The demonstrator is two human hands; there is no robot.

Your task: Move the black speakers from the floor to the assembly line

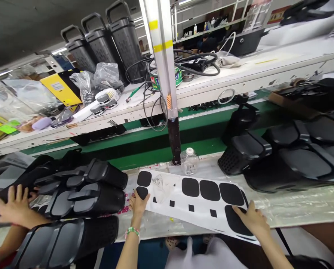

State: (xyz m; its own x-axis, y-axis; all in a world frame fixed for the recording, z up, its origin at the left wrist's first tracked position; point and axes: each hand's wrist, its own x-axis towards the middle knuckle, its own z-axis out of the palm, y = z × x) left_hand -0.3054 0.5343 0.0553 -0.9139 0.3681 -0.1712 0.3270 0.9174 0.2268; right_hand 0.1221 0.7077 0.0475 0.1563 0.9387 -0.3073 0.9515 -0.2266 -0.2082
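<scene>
The left hand has its grip on the left end of a white sheet, thumb side over the lower of two black pads there, fingers at the edge. The right hand grasps the other end, thumb laid on the corner pad and fingers by the outer edge; how far they curl underneath is hidden.

The sheet is slung between the two hands over the worktop, its near right corner reaching past the front edge. Whether it rests flat or is slightly raised, I cannot tell. It carries rounded pads and a row of small squares, with a crumpled clear scrap near its left end.

The step in hand looks like handling or squaring up the sheet, with no pad peeled by either hand at this moment. Any further move calls for both ends to travel together, so the sheet does not buckle, and for care around the clear bottle just beyond its far edge.

Black casings stand left of the sheet, more casings to the right. At far left, a co-worker's hand is spread beside the left group.
</scene>
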